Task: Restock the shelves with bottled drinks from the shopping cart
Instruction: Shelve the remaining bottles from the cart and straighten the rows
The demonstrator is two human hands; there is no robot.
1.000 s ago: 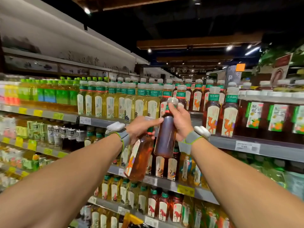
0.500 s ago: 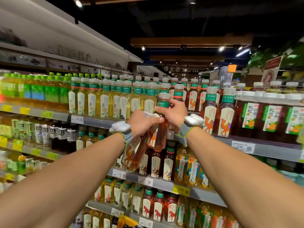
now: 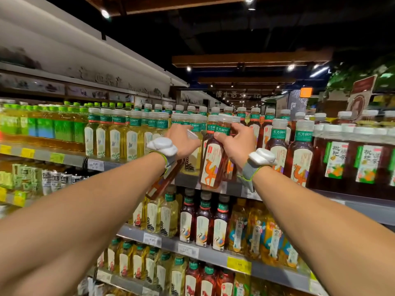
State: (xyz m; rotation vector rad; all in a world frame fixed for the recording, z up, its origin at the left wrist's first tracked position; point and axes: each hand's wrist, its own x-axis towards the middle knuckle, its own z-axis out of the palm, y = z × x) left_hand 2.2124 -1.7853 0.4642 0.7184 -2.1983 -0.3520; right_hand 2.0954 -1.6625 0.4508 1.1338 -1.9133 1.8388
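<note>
Bottle with camel label (image 3: 211, 167) at centre of frame, near upright, top leaning slightly right, base at front lip of upper shelf (image 3: 70, 160). Pinched at green neck band by right grip (image 3: 234, 144), thumb and fingers curled round just below cap. Neck hold judged deliberate: keeps palm above neighbouring caps and leaves body free to slide back between rows. Target slot apparently the gap between pale yellow tea bottles (image 3: 115, 137) left of centre and dark camel-label row (image 3: 299, 157) right of centre. Same label as the latter, so matching stock.

Second bottle (image 3: 164, 180) in left grip (image 3: 181, 142), closed round neck, clear cap showing past knuckles. Body hanging down toward lower left, well tilted, in front of shelf edge rather than on it. Judged parked there as next in line, held low to stay clear of placing hand.

White wrist units (image 3: 162, 146) strapped on both forearms. Lower shelves, bottom centre, filled with mixed tea bottles (image 3: 203, 223). Shopping cart not in view.

Step in hand: seating of camel-label bottle. Not yet released; base contact with shelf board not resolvable. Next: push back until flush with row, label forward, then bring up second. Risk: knocking front-row neighbours, tightly packed either side.
</note>
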